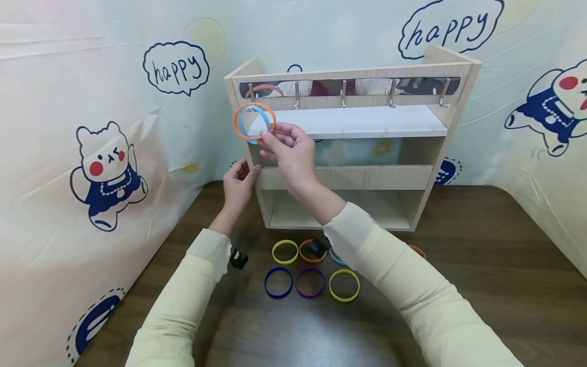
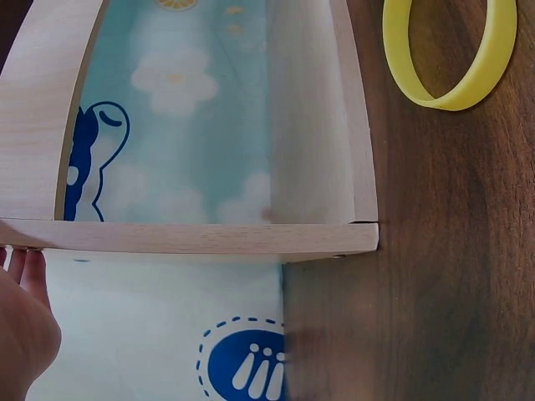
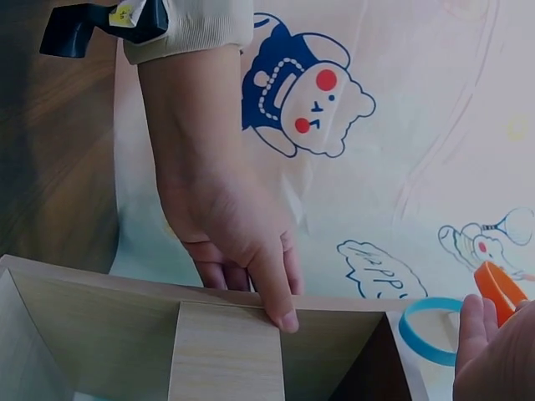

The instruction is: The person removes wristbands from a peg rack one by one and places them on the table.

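Observation:
My right hand (image 1: 293,153) pinches an orange wristband (image 1: 236,122) and a light blue wristband (image 1: 265,116) that overlap, in front of the leftmost hook (image 1: 251,92) of a wooden rack. In the right wrist view the light blue band (image 3: 410,338) and orange band (image 3: 498,288) both meet the fingers; whether either touches the hook cannot be seen. My left hand (image 1: 238,188) holds the edge of the rack's left side panel. The right wrist view shows its thumb inside and the other fingers outside; in the left wrist view the left hand (image 2: 25,326) shows only partly.
The pale wooden rack (image 1: 344,177) stands at the back of the dark table (image 1: 243,331), with several hooks on a shiny strip. Before it lie yellow (image 1: 285,262), orange, blue (image 1: 278,296) and purple (image 1: 310,295) wristbands, some partly hidden by my right arm. Printed cloth hangs behind.

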Tool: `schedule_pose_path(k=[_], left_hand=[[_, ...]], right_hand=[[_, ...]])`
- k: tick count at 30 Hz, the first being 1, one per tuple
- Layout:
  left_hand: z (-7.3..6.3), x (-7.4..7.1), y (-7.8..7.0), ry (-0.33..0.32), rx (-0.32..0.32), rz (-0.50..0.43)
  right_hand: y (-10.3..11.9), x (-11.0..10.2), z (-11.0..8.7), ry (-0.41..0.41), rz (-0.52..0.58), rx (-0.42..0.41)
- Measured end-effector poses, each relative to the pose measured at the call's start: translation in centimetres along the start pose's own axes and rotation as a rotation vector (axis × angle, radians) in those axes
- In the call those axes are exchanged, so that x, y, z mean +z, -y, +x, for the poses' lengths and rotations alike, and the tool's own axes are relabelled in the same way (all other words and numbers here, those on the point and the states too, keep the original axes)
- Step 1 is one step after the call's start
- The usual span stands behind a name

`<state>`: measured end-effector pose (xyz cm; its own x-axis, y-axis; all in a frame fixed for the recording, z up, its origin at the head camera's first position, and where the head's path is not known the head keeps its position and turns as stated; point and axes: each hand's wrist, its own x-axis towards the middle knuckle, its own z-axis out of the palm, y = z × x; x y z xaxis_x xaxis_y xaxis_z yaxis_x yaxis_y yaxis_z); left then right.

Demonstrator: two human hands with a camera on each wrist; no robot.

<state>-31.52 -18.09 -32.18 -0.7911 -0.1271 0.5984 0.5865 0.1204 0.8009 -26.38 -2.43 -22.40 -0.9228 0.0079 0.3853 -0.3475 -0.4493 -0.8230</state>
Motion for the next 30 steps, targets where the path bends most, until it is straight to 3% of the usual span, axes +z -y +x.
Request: schedule_pose_path(k=[11, 30], left_hand=[[-0.1, 0.0, -0.1, 0.008, -0.01, 0.037], [-0.1, 0.0, -0.1, 0.009, -0.017, -0.007]], right_hand=[[0.7, -2.3, -1.9, 0.053, -0.012, 0.042], [1.1, -7.9, -5.0, 0.104, -0.078, 0.055]])
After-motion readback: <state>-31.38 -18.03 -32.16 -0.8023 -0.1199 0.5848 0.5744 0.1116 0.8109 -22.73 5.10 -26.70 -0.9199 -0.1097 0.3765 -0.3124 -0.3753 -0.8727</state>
